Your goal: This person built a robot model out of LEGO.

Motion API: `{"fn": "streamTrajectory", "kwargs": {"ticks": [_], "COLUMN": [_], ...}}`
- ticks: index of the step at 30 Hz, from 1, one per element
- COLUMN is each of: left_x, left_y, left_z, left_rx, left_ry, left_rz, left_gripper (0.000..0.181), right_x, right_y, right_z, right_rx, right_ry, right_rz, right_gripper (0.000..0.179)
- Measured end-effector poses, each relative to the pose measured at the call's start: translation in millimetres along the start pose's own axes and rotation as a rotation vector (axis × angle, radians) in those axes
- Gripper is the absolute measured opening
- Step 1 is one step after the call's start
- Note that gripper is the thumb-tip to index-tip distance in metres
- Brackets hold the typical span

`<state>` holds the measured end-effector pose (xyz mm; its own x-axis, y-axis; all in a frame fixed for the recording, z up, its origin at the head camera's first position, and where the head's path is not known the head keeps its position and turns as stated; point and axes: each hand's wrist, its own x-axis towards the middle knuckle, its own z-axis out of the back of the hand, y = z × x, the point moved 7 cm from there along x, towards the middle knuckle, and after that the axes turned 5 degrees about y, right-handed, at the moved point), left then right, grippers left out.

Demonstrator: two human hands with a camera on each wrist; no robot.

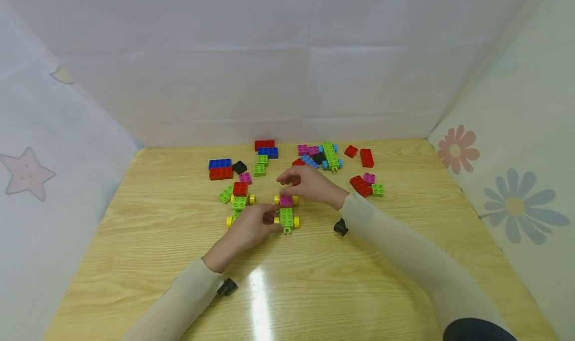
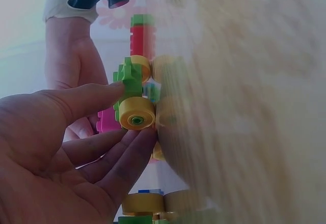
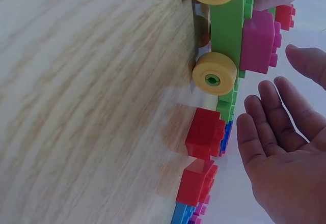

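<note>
My left hand (image 1: 251,227) holds a green toy car base (image 1: 286,216) with yellow wheels. In the left wrist view its thumb is on the green top and its fingers are by a near wheel (image 2: 136,113). A pink brick (image 3: 258,42) sits on the studs toward the far end of the base. My right hand (image 1: 311,183) hovers just beyond that end, its fingers loosely bent and holding nothing; in the right wrist view a gap separates its fingertips (image 3: 243,124) from the pink brick.
Left of the held base stands a second yellow-wheeled green car (image 1: 240,203) topped with a red brick (image 1: 240,188). A blue-wheeled green base (image 1: 330,155) lies farther back. Several loose bricks are scattered around, including red-and-blue pairs (image 1: 220,169) and red bricks (image 1: 361,186) at the right.
</note>
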<state>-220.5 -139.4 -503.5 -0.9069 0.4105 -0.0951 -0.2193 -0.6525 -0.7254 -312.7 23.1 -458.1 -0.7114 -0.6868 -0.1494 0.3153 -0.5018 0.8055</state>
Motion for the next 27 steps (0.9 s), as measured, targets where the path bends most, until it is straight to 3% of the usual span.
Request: {"fn": "streamTrajectory", "kwargs": {"ticks": [9, 21, 27], "left_x": [-6.2, -7.0, -8.8], "left_y": [2.1, 10.8, -0.8], "left_z": [4.1, 2.1, 5.6], "left_rx": [-0.006, 0.003, -0.01], "left_ry": [0.006, -0.006, 0.014], "left_rz": [0.034, 0.038, 0.025], "left_gripper": [0.047, 0.044, 0.047], "right_x": [19.7, 87.6, 112.5], "right_y": [3, 35, 41], "right_z": [6, -6, -16], "right_rx": [0.014, -0.039, -0.018], "right_ry": [0.034, 0.184, 0.214], "right_rz": [0.015, 0.108, 0.15], "right_gripper": [0.044, 0.04, 0.04]}}
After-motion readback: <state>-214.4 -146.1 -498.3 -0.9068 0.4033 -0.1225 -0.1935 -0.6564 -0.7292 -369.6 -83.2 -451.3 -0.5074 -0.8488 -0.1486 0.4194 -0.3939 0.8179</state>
